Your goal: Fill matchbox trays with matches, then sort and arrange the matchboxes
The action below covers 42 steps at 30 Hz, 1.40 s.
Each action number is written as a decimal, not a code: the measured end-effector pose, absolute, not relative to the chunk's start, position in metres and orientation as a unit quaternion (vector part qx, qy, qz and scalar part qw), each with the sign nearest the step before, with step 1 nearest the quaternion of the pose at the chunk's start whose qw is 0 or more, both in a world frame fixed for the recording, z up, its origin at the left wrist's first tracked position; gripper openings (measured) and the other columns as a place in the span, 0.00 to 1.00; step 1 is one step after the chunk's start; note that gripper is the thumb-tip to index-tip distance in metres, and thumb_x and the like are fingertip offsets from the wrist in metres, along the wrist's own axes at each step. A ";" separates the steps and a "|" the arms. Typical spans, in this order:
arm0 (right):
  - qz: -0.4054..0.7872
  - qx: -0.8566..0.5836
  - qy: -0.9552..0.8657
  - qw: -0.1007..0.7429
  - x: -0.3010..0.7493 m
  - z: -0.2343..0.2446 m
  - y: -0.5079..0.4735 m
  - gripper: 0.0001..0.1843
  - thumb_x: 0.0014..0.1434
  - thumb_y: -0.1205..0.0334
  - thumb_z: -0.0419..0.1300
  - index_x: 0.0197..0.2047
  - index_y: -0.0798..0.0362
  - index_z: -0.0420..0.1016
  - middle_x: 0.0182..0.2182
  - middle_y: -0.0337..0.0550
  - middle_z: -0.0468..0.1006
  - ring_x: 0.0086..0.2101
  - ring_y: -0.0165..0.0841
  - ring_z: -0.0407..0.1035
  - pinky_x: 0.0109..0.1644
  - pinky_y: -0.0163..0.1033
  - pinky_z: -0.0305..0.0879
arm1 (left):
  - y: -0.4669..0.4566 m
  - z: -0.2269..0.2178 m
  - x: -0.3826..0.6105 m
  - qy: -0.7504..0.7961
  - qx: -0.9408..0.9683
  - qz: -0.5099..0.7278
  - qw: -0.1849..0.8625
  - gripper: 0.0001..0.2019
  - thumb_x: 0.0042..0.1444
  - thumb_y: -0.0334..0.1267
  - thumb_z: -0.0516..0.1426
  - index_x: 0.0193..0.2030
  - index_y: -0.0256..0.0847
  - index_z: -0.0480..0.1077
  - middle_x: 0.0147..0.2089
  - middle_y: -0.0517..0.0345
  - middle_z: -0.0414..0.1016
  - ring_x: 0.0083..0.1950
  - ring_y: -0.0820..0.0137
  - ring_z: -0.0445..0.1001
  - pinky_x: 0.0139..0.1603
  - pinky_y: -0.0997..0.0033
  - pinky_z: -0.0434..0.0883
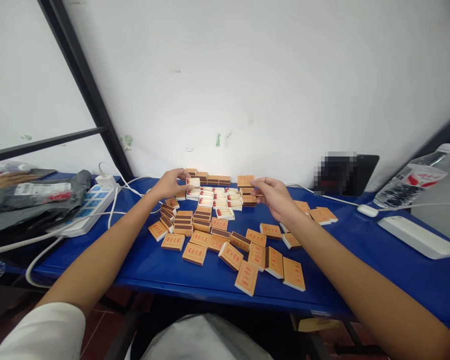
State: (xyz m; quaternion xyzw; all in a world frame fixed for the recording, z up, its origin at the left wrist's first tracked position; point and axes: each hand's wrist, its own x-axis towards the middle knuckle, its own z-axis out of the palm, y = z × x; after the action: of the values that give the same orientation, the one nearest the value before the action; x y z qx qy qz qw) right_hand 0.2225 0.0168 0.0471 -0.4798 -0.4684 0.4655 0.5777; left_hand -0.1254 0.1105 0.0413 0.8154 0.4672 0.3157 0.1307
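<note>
Head view of a blue worktop (142,260) set against a white wall (270,75); all positions are given relative to the block of open match trays (215,200) lying toward the wall side of the surface. The left hand (170,184) is at the block's far-left corner, its grip pinched, thumb below and fingers above, on the end of one open tray (193,181) that rests at that corner with its pale matches showing. The right hand (275,197) is just right of the block, fingers bent with their tips against a stack of closed boxes (248,199) that touches the block's right edge; whether this grip clasps the stack or only touches it cannot be told. Loose closed matchboxes (230,255), orange-faced with brown sides, spread from the block's near side toward the worktop's front edge, some overlapping; a short row of closed boxes (213,178) lines the block's wall side, and a few more (322,215) lie well to its right. Well left of the block are a white power strip (92,207) with cables, a grey bag (37,197), and, farther left, another person's hand (3,179). Well right of it are a white mouse (367,210), a flat white device (420,236) and a water bottle (412,182) lying on its side.
</note>
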 end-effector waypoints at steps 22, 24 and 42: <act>0.353 -0.562 -0.485 0.570 0.263 0.057 0.038 0.13 0.50 0.57 0.74 0.30 0.53 0.76 0.31 0.43 0.78 0.27 0.29 0.71 0.21 0.30 0.59 | 0.125 0.021 -0.123 0.510 0.783 0.309 0.178 0.21 0.53 0.55 0.62 0.44 0.41 0.80 0.48 0.48 0.85 0.51 0.54 0.82 0.58 0.54 0.76; 0.307 -0.611 -0.518 0.514 0.282 0.059 0.044 0.12 0.52 0.57 0.73 0.29 0.54 0.77 0.29 0.44 0.78 0.26 0.30 0.69 0.21 0.31 0.58 | 0.123 0.022 -0.122 0.508 0.786 0.312 0.165 0.20 0.54 0.54 0.61 0.45 0.41 0.80 0.48 0.48 0.85 0.51 0.55 0.82 0.59 0.55 0.76; 0.159 -0.729 -0.665 0.046 0.306 0.045 0.055 0.24 0.64 0.50 0.63 0.20 0.54 0.78 0.26 0.52 0.83 0.25 0.37 0.72 0.33 0.42 0.65 | 0.116 0.028 -0.122 0.504 0.794 0.327 0.099 0.16 0.56 0.50 0.62 0.44 0.41 0.80 0.49 0.49 0.85 0.52 0.55 0.82 0.59 0.55 0.76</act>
State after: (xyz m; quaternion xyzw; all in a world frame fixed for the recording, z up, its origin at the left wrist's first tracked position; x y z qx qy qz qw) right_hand 0.3060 0.0554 0.0453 -0.7286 -0.6647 0.1586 0.0465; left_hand -0.1215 0.1163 0.0279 0.7936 0.5035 0.3269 0.0990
